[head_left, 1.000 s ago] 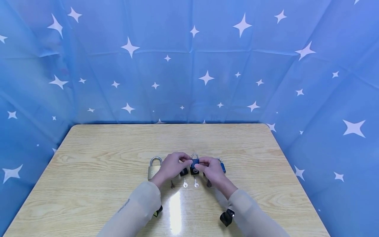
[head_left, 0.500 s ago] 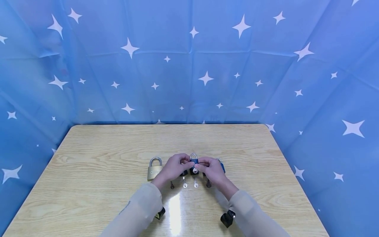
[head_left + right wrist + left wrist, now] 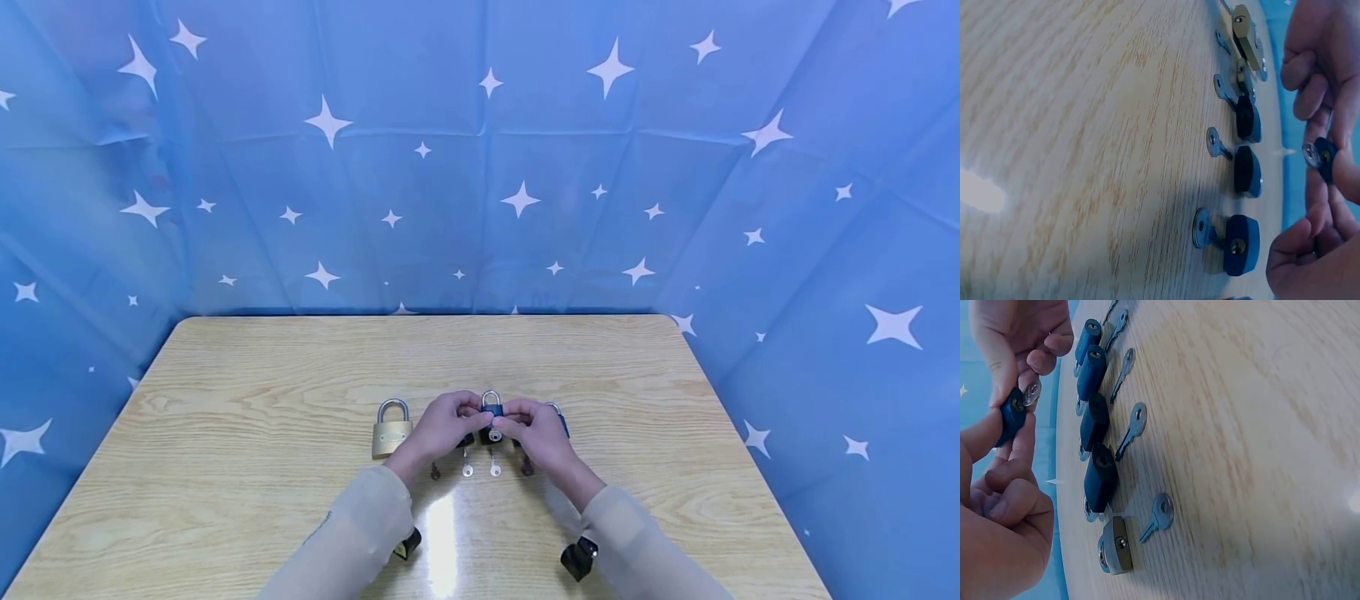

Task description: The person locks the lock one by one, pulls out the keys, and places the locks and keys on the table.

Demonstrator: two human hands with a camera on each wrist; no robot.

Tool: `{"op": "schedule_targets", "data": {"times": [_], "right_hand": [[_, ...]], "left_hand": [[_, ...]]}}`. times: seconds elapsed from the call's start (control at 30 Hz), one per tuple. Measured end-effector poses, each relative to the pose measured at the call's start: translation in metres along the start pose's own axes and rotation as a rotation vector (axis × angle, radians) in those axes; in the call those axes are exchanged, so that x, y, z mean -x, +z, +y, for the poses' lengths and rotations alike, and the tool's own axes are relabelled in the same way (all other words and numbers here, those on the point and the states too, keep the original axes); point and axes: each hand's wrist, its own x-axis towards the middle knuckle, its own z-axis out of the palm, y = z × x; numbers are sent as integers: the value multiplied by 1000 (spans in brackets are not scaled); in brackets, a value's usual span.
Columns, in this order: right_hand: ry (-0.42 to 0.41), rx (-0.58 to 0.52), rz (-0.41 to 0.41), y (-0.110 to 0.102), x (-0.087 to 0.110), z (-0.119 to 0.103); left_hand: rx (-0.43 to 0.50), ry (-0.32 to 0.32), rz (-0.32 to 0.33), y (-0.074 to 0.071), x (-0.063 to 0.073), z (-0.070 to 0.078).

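Note:
In the head view a small blue padlock [image 3: 492,409] with its silver shackle upward is pinched between my left hand [image 3: 444,427] and my right hand [image 3: 542,433]. Both thumbs press on its near side. Its keyhole shows in the left wrist view on the dark blue body [image 3: 1012,416]. Right beside the keyhole is the round bow of a silver key [image 3: 1032,393], close against the fingers; I cannot tell which fingers hold it. The key's shaft is hidden. Both hands are raised over the row of padlocks on the table.
A large brass padlock [image 3: 392,437] stands left of my left hand. Several dark padlocks [image 3: 1248,171] line the table behind the hands, with silver keys [image 3: 495,470] in front. Another blue padlock [image 3: 562,422] shows past my right hand. Starry blue cloth [image 3: 420,183] hangs behind the table.
Both hands stay nearly in place. The left thumb has slid slightly down on the padlock, and the silver key bow below it looks brighter than a second ago.

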Motion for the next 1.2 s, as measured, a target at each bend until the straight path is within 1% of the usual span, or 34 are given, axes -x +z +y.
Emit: {"op": "schedule_targets", "data": {"times": [0.2, 0.3, 0.4, 0.53, 0.6, 0.63, 0.73, 0.83, 0.87, 0.97, 1.07, 1.2], "right_hand": [[-10, 31, -39, -2, 6, 1], [8, 19, -60, -3, 8, 4], [26, 12, -59, -1, 10, 6], [37, 8, -36, 3, 12, 8], [40, -12, -17, 5, 13, 9], [48, -20, -4, 6, 13, 8], [55, -45, 25, 6, 21, -5], [61, -65, 48, 7, 22, -7], [57, -73, 50, 7, 23, -6], [60, -101, 54, 9, 16, 7], [65, -113, 49, 8, 16, 8], [69, -105, 49, 9, 15, 8]], "left_hand": [[7, -10, 28, 0, 2, 1], [9, -18, 40, -1, 2, 1], [15, -25, 42, -1, 1, -1], [21, -25, 42, -1, 0, -1], [24, -25, 41, 0, 0, -1], [25, -26, 39, 0, 0, -1], [31, -29, 36, 1, 1, 0], [43, -36, 25, 1, 1, 1], [53, -39, 20, 1, 1, 1], [73, -41, 11, 1, 1, 2], [83, -31, 20, 2, 1, 1], [69, -14, 46, 2, 0, 0]]}}
